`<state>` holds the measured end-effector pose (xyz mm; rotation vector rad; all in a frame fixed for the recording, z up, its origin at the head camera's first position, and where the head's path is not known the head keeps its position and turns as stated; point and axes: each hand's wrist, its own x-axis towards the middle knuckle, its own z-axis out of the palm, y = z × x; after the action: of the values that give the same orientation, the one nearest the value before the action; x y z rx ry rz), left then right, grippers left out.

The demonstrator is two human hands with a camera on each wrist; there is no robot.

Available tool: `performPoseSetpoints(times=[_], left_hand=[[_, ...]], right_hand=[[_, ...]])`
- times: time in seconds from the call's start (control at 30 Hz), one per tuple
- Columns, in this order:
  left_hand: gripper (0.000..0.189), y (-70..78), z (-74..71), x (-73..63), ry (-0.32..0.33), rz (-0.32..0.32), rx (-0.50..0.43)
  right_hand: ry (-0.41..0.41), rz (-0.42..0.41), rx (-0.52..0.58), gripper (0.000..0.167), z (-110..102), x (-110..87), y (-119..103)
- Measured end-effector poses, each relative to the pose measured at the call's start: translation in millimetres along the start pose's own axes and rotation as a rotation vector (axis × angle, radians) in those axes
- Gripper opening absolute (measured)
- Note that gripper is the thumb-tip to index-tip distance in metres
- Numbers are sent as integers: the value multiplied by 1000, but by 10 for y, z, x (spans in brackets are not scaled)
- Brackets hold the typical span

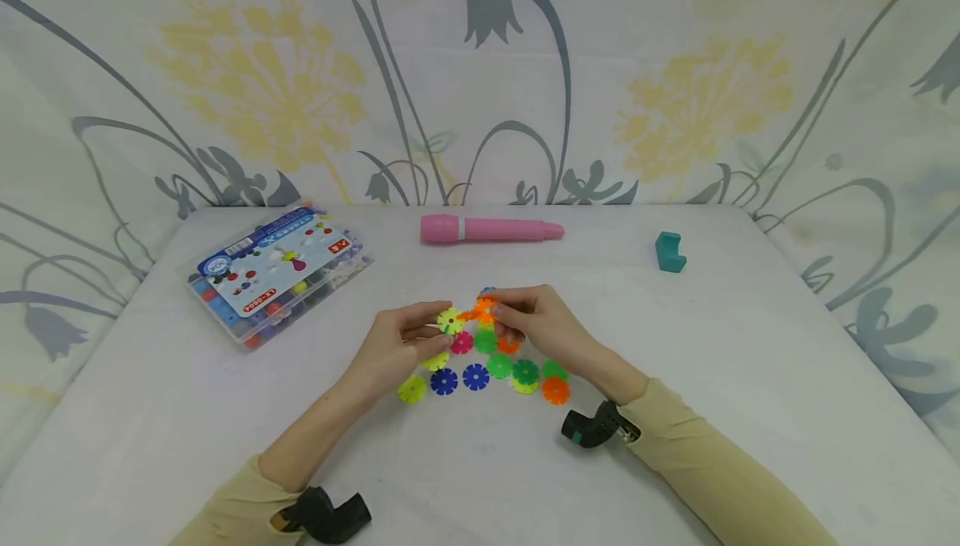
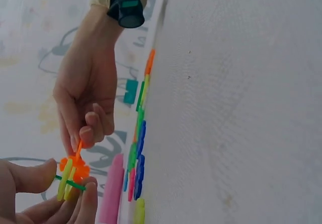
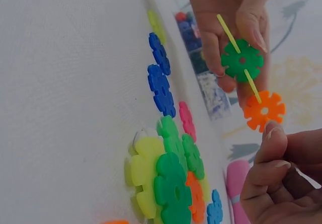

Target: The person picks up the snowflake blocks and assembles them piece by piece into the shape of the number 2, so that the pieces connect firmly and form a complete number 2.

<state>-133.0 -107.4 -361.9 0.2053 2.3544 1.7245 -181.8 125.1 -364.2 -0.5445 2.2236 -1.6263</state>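
Above the table my left hand (image 1: 393, 342) holds a small cluster of joined notched plastic discs. A green disc (image 3: 242, 61) in it has yellow discs (image 3: 253, 85) slotted into it, seen edge-on in the right wrist view. The left thumb and fingers pinch the green disc's edges in the left wrist view. Facing it, my right hand (image 1: 551, 325) pinches an orange disc (image 3: 264, 111) by its rim between thumb and index finger. That orange disc touches a yellow disc's edge; whether it is slotted in, I cannot tell. Loose discs (image 1: 476, 377) lie beneath both hands.
A clear plastic box (image 1: 277, 271) of small colourful pieces, with a printed label, lies at the back left. A pink marker-shaped cylinder (image 1: 491, 229) rests at the back middle. To its right stands a teal block (image 1: 670, 252). A patterned curtain (image 1: 480, 112) hangs behind.
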Motion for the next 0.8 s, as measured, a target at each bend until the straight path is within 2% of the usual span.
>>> performPoseSetpoints(times=[0.13, 0.43, 0.8], left_hand=[[50, 2, 3, 12, -5, -34, -51], [46, 10, 14, 15, -42, -33, -79], [46, -66, 49, 32, -108, 73, -34]], right_hand=[[-4, 11, 21, 35, 0, 12, 12], [-27, 8, 74, 35, -24, -2, 6], [-78, 18, 53, 32, 60, -33, -46]])
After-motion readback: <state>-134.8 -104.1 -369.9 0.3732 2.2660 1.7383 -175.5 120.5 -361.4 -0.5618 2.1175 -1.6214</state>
